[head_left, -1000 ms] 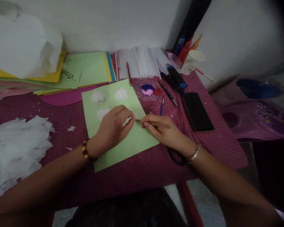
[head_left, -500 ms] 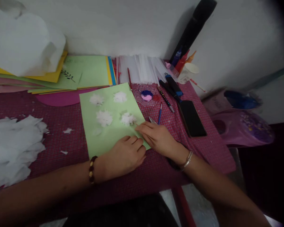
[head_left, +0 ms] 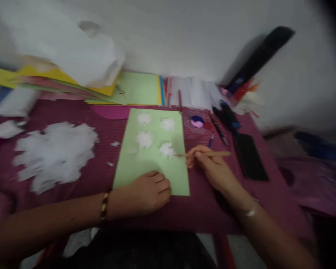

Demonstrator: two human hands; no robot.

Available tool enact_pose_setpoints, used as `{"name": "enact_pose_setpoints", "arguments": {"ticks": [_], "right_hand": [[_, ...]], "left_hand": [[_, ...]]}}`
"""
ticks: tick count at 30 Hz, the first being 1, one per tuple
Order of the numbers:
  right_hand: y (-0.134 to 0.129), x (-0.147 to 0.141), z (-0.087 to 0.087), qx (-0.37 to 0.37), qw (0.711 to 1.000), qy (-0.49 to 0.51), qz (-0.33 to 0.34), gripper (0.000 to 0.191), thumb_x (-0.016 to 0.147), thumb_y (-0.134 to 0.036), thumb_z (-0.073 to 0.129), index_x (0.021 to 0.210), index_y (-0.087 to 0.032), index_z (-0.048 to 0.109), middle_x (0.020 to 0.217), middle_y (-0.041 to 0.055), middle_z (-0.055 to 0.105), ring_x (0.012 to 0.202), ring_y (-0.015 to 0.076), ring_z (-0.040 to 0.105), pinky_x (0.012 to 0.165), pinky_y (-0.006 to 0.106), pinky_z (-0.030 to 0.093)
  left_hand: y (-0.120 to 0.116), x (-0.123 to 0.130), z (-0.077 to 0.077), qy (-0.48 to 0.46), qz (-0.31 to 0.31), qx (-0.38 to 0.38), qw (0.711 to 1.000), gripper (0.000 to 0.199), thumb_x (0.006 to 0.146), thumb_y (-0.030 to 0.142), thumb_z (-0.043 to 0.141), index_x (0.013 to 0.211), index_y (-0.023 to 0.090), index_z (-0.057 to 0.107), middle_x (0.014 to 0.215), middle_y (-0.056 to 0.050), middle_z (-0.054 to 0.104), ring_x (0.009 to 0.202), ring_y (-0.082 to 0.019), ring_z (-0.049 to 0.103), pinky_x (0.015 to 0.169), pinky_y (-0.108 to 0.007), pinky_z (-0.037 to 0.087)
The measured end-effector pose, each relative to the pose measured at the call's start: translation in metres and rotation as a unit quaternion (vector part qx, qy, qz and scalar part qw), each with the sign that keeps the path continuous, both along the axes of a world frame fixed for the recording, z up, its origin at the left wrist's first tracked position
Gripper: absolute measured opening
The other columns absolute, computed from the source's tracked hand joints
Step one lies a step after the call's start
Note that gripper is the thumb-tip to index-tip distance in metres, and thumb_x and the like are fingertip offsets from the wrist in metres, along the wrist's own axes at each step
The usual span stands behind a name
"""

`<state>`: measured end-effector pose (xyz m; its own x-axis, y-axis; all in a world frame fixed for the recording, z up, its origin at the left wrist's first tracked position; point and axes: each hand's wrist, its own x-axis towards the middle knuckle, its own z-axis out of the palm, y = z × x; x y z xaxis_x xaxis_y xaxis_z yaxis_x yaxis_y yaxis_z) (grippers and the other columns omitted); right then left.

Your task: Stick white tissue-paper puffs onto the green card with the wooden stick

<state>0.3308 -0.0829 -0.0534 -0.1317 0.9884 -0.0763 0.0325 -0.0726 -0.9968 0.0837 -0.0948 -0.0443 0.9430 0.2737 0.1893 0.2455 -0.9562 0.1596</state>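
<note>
A light green sheet [head_left: 154,172] lies on the table, bearing several fluffy white paper flowers [head_left: 144,139] in its upper part. My right hand [head_left: 208,164] pinches a thin wooden stick [head_left: 218,153] at the sheet's right side. The stick's narrow end points left and reaches the edge of the lower right flower [head_left: 167,150]; I cannot tell whether they touch. My left hand [head_left: 148,190] rests on the sheet's lower edge with curled fingers, its fingertips and palm hidden. The picture is blurred.
Left of the sheet lies a heap of white paper pieces [head_left: 58,151]. Coloured papers [head_left: 142,89] and white strips [head_left: 193,91] are along the wall. To the right are a blue-and-pink paint patch [head_left: 197,121], a pen [head_left: 220,130] and a black phone [head_left: 251,157].
The view has swung left, so everything appears further right. My right hand has drawn back from the lower right flower and the stick now shows. The left hand stays on the sheet.
</note>
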Motion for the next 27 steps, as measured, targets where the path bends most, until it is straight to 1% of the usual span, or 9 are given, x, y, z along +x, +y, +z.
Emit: {"name": "enact_pose_setpoints", "arguments": {"ticks": [3,7,10,12,15,17,22,24,27], "right_hand": [[-0.003,0.002,0.007,0.006,0.997,-0.048,-0.053,0.018,0.093,-0.039,0.057,0.094,-0.024,0.066,0.08,0.0028,0.069,0.074,0.0179,0.065,0.076,0.034,0.052],[-0.006,0.001,0.019,-0.022,0.994,-0.086,-0.062,0.017,0.092,-0.041,0.058,0.092,-0.03,0.07,0.085,0.0065,0.07,0.076,0.0199,0.065,0.081,0.035,0.052],[-0.003,-0.005,0.018,-0.028,0.996,-0.067,-0.058,0.018,0.091,-0.042,0.059,0.089,-0.03,0.072,0.083,0.0081,0.069,0.075,0.0211,0.065,0.077,0.037,0.052],[0.002,-0.008,0.012,-0.034,0.997,-0.046,-0.06,0.02,0.09,-0.043,0.059,0.089,-0.028,0.072,0.081,0.0095,0.068,0.073,0.023,0.064,0.075,0.04,0.052],[0.008,-0.01,0.003,-0.036,0.996,-0.041,-0.072,0.021,0.089,-0.044,0.06,0.09,-0.028,0.073,0.079,0.0103,0.068,0.073,0.0245,0.064,0.075,0.043,0.051],[0.01,-0.01,0.0,-0.035,0.996,-0.04,-0.076,0.02,0.089,-0.044,0.061,0.09,-0.028,0.073,0.079,0.0104,0.069,0.072,0.0242,0.064,0.074,0.043,0.051],[0.007,-0.006,0.003,-0.026,0.997,-0.049,-0.058,0.022,0.09,-0.045,0.058,0.089,-0.027,0.071,0.076,0.0109,0.067,0.067,0.0231,0.063,0.069,0.042,0.051],[0.005,-0.006,0.004,-0.015,0.997,-0.061,-0.048,0.022,0.091,-0.044,0.057,0.092,-0.028,0.071,0.078,0.011,0.067,0.068,0.0227,0.063,0.07,0.042,0.052],[0.003,-0.006,0.006,0.001,0.997,-0.074,-0.036,0.021,0.093,-0.043,0.054,0.095,-0.028,0.069,0.08,0.009,0.068,0.069,0.0202,0.063,0.07,0.038,0.053]], "left_hand": [[0.01,-0.023,0.016,0.022,0.044,0.009,0.999,0.016,0.096,0.021,0.05,0.086,0.017,0.062,0.084,-0.005,0.063,0.078,-0.018,0.053,0.076,-0.033,0.043],[0.059,-0.086,0.034,0.008,0.23,0.005,0.973,0.019,0.093,0.018,0.048,0.082,0.016,0.063,0.084,-0.007,0.065,0.08,-0.018,0.056,0.074,-0.031,0.043],[0.107,-0.142,0.041,-0.061,0.4,-0.035,0.914,0.018,0.089,0.024,0.052,0.077,0.015,0.063,0.081,-0.007,0.066,0.078,-0.018,0.059,0.072,-0.03,0.043],[0.131,-0.171,0.042,-0.054,0.483,-0.09,0.869,0.018,0.084,0.029,0.056,0.073,0.016,0.062,0.071,-0.004,0.065,0.066,-0.016,0.057,0.062,-0.028,0.039],[0.144,-0.189,0.038,0.032,0.514,-0.136,0.847,0.022,0.081,0.036,0.058,0.07,0.017,0.062,0.063,-0.002,0.062,0.057,-0.015,0.052,0.055,-0.027,0.031],[0.141,-0.188,0.033,0.061,0.518,-0.119,0.845,0.022,0.079,0.038,0.059,0.068,0.018,0.061,0.063,-0.003,0.062,0.056,-0.016,0.05,0.055,-0.028,0.029],[0.136,-0.176,0.025,0.01,0.55,-0.081,0.831,0.018,0.073,0.028,0.061,0.058,0.019,0.054,0.058,-0.003,0.055,0.057,-0.017,0.049,0.058,-0.03,0.03],[0.137,-0.175,0.03,0.003,0.556,-0.092,0.826,0.018,0.073,0.027,0.058,0.058,0.019,0.054,0.056,-0.003,0.055,0.056,-0.017,0.049,0.057,-0.03,0.033],[0.131,-0.169,0.052,-0.064,0.543,-0.157,0.822,0.018,0.077,0.034,0.057,0.067,0.019,0.057,0.064,-0.004,0.062,0.059,-0.016,0.055,0.056,-0.029,0.04]]}}
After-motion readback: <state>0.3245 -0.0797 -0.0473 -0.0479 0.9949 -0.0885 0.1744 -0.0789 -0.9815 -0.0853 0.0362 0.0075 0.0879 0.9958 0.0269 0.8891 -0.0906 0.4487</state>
